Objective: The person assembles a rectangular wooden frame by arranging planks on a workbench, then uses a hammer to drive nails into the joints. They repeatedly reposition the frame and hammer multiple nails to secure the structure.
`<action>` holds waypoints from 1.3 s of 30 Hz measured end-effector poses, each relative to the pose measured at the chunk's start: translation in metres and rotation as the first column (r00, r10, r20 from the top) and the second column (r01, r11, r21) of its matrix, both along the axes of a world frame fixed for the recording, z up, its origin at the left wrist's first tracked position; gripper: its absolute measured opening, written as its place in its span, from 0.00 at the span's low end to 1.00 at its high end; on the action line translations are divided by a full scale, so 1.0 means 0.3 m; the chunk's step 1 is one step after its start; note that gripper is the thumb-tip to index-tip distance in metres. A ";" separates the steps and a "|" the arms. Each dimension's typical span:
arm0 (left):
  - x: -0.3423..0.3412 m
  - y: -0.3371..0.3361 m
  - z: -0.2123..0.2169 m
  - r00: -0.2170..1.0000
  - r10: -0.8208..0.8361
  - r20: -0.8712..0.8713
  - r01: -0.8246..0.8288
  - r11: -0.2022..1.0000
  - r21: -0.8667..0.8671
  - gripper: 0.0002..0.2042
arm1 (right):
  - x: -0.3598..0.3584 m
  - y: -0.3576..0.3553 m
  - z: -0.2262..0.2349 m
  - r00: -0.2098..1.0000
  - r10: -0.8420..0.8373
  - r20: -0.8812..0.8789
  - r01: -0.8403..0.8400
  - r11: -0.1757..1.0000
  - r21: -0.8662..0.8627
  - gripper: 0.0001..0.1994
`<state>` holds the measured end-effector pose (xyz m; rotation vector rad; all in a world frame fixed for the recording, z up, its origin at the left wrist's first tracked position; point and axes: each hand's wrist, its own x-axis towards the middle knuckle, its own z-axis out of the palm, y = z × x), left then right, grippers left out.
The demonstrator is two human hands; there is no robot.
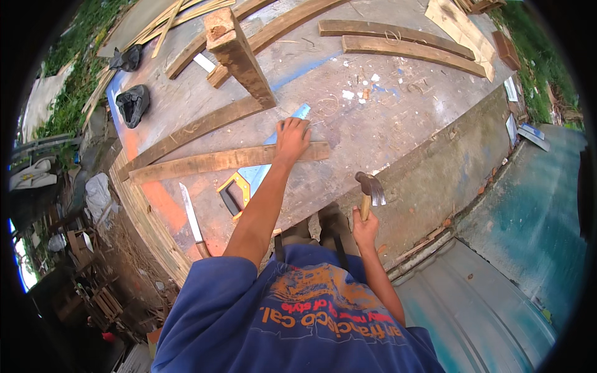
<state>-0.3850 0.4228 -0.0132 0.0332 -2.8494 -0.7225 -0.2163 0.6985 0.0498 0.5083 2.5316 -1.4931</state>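
Concrete slab; handsaw half under plank.

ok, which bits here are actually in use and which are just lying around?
In use:
- left hand pressing on the plank
- right hand gripping the hammer
- handsaw lying under the plank

Lying about:
- machete
- upright post
- two curved boards
- black bags

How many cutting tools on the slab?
2: a handsaw lying under the plank beneath the left hand, and a long knife left of the saw. Others may be hidden.
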 end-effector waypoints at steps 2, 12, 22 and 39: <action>-0.055 0.050 -0.010 0.998 -0.053 0.036 0.052 0.998 0.042 0.12 | 0.046 0.071 -0.003 0.998 -0.024 0.049 0.021 0.999 0.047 0.17; -0.128 0.092 -0.062 0.989 0.008 0.147 -0.013 0.999 0.033 0.07 | 0.206 0.201 0.056 0.984 -0.157 0.085 0.150 0.985 0.084 0.17; 0.033 0.143 0.013 0.984 0.178 -0.029 -0.122 0.777 0.618 0.11 | 0.238 0.242 0.000 0.994 -0.095 0.056 0.089 0.991 0.103 0.17; 0.121 0.127 0.005 0.996 0.066 0.062 -0.091 0.735 0.672 0.08 | 0.221 0.250 0.071 0.986 -0.096 0.134 0.078 0.988 0.130 0.16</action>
